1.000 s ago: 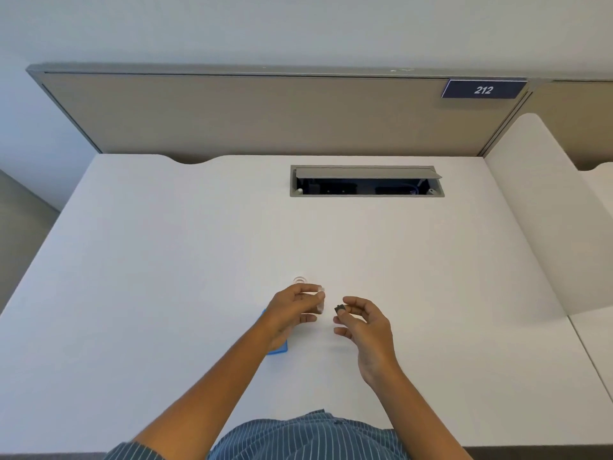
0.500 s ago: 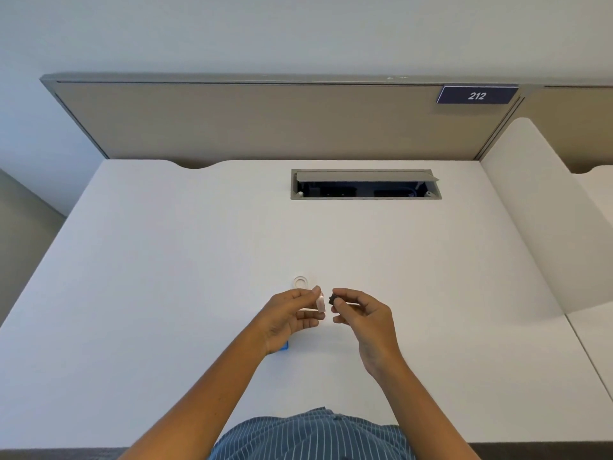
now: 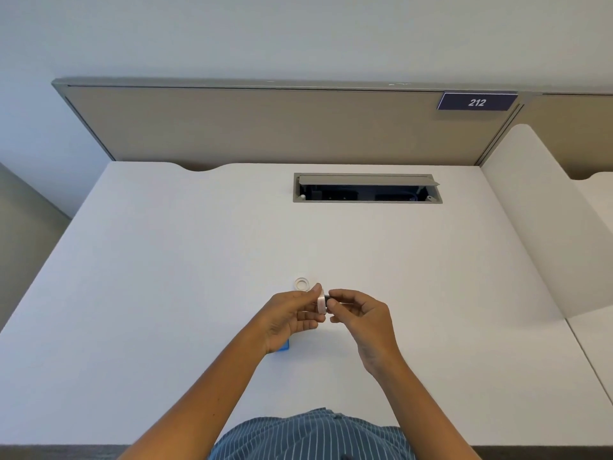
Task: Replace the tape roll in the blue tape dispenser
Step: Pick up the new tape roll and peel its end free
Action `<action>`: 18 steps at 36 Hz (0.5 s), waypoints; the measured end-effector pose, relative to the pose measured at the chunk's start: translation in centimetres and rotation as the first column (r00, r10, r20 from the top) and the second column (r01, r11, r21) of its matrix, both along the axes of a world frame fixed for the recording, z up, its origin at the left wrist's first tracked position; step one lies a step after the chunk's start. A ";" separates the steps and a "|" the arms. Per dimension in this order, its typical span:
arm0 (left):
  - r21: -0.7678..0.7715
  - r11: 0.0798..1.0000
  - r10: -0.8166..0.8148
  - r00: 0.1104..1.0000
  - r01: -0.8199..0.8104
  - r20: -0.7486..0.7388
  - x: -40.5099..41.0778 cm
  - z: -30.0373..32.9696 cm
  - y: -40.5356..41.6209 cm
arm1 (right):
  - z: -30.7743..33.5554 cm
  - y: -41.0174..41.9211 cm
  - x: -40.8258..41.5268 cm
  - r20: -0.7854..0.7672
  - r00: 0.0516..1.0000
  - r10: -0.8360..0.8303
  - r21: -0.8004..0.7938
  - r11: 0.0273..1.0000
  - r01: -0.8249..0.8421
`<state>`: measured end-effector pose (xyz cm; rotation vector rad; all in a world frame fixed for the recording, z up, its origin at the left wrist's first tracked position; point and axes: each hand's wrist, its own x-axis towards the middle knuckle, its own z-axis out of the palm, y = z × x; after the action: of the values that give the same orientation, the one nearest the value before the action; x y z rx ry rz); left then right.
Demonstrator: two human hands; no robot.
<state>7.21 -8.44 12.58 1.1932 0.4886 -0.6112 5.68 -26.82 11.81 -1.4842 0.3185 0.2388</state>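
My left hand (image 3: 289, 315) pinches a small clear tape roll (image 3: 321, 302), held on edge above the white desk (image 3: 166, 293). My right hand (image 3: 360, 315) grips a small dark spindle (image 3: 328, 298), whose tip touches the roll's side. A second, empty-looking clear ring (image 3: 302, 284) lies flat on the desk just beyond my left fingers. The blue tape dispenser (image 3: 284, 347) rests on the desk under my left hand; only one corner shows.
An open cable hatch (image 3: 367, 188) is cut into the desk further back. A tan partition (image 3: 265, 127) with a "212" sign closes the far edge, and a white divider (image 3: 530, 220) stands on the right.
My hands have come together: the dark spindle moved left from a gap away until it meets the tape roll. The view also tilted down slightly.
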 end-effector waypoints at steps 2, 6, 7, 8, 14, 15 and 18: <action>0.013 1.000 -0.008 1.000 0.008 0.011 0.0 0.0 0.0 | 0.1 -0.1 0.0 0.005 1.000 0.016 -0.009 1.000 -0.016; 0.046 0.999 -0.028 0.999 0.026 0.027 0.1 0.1 0.1 | 0.3 -0.2 0.1 0.015 0.999 0.039 -0.033 0.999 -0.039; 0.052 0.998 -0.035 0.999 0.033 0.033 0.1 0.1 0.1 | 0.4 -0.2 0.1 0.016 0.999 0.041 -0.036 0.999 -0.040; 0.057 0.998 -0.043 0.998 0.040 0.040 0.1 0.1 0.2 | 0.4 -0.3 0.1 0.017 0.999 0.042 -0.036 0.999 -0.041; 0.083 0.995 -0.070 0.994 0.063 0.085 0.2 0.2 0.2 | 0.4 -0.8 0.1 0.014 0.997 0.073 -0.038 0.997 -0.073; 0.087 0.994 -0.074 0.993 0.066 0.092 0.2 0.2 0.2 | 0.4 -0.8 0.2 0.017 0.997 0.079 -0.038 0.996 -0.078; 0.095 0.993 -0.083 0.991 0.073 0.106 0.2 0.2 0.2 | 0.5 -1.0 0.1 0.020 0.996 0.088 -0.037 0.995 -0.088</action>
<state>7.40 -8.20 12.74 1.3301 0.3809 -0.5917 5.82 -27.77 12.33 -1.5372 0.2416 0.2889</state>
